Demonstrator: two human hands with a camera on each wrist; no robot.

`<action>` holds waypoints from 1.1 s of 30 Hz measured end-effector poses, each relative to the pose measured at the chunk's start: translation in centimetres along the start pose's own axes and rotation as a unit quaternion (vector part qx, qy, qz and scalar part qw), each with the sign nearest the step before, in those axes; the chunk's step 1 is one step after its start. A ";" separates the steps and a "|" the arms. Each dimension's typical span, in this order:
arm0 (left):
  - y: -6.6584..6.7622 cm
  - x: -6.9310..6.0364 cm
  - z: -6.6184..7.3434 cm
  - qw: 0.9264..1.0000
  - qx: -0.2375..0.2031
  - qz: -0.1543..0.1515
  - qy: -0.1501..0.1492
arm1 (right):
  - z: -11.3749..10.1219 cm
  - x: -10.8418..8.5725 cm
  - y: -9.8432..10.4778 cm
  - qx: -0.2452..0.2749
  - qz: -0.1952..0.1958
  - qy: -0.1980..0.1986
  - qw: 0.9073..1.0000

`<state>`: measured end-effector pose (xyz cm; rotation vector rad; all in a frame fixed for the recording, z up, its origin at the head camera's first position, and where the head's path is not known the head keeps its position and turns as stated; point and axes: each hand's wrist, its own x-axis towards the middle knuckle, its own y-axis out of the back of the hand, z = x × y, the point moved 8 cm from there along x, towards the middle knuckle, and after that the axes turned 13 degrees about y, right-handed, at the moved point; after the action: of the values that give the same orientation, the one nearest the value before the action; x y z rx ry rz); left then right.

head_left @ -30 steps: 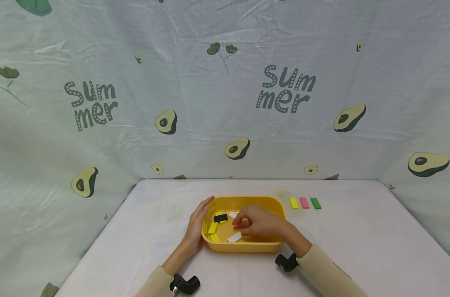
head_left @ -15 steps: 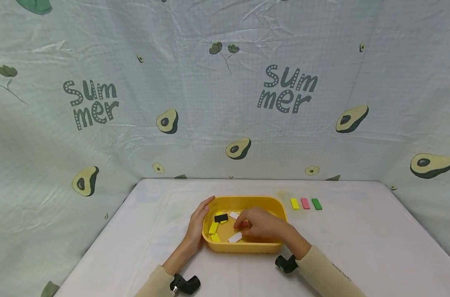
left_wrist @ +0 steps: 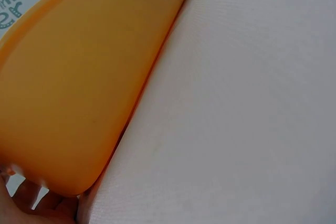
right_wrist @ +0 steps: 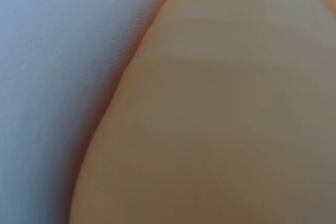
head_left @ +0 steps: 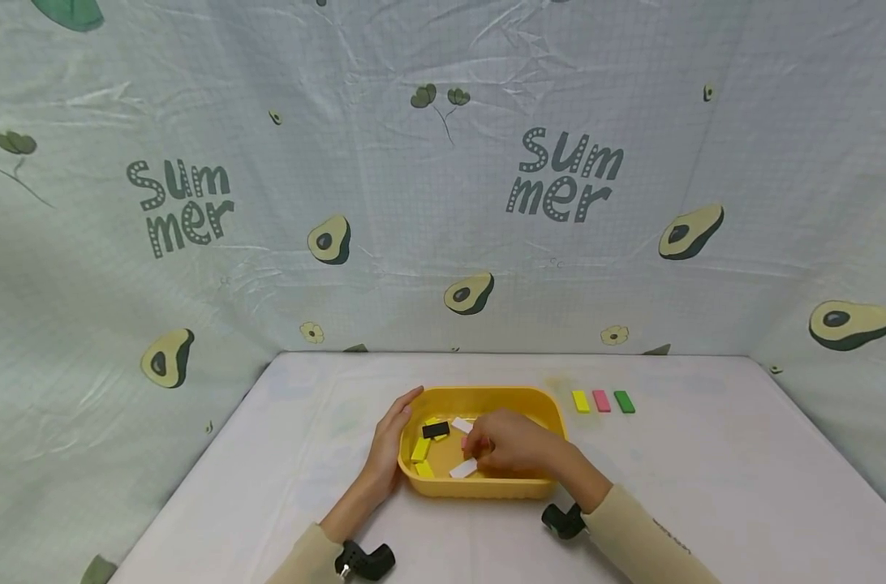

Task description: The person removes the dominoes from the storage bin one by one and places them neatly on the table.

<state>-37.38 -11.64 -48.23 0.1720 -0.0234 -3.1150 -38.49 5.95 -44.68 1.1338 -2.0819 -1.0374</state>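
Observation:
A yellow bin (head_left: 487, 487) stands on the table with small blocks inside. Along its left end rests my left hand (head_left: 384, 442), fingers fairly straight against the outer wall; in the left wrist view the hand (left_wrist: 39, 205) touches the bin's corner (left_wrist: 68, 171). Inside the bin, my right hand (head_left: 516, 440) has curled fingers beside a pink block (head_left: 464, 444), partly hidden; whether they pinch it is unclear. Near them lie two white blocks (head_left: 463, 468), and on the left a black block (head_left: 436, 430) over yellow ones (head_left: 420, 449). The right wrist view shows only the bin's wall (right_wrist: 210, 103).
Behind and right of the bin, a yellow block (head_left: 580, 401), a pink block (head_left: 601, 401) and a green block (head_left: 624, 401) lie in a row on the white tabletop (head_left: 706, 470). A printed cloth (head_left: 384, 186) hangs behind the table.
The red block seen under my right fingers one second ago is now covered, and a pink piece shows at their left. My right hand has shifted slightly; the left hand stays put.

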 end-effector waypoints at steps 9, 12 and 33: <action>-0.1 0.0 -0.2 1.000 0.001 -0.004 0.004 | 0.1 -0.3 0.2 -0.015 0.002 -0.017 1.000; -0.1 -0.1 -0.1 1.000 -0.001 -0.002 0.005 | 0.2 -0.3 0.2 -0.018 0.003 -0.015 1.000; 0.0 -0.2 0.1 1.000 0.001 -0.003 -0.003 | 0.1 -0.8 1.3 -0.024 0.032 -0.001 0.999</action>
<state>-37.22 -11.60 -48.10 0.1646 -0.0258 -3.1220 -38.74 7.12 -43.72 1.0378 -2.0694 -1.0516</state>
